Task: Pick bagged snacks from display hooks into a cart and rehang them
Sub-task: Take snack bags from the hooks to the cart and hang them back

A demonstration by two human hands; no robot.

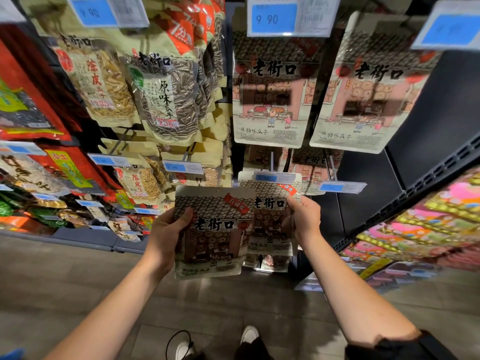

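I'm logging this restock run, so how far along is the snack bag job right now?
Done: nothing I can confirm, since no cart is in view. In hand: the left hand grips a free snack bag, off any hook, and the right hand pinches a second bag below the price tag. Left: whether they go to the cart or a hook is unclear.

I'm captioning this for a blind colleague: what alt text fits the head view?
A person's left hand holds a snack bag while the right hand grips a second bag hanging below a price tag, before hooks of seed packets.
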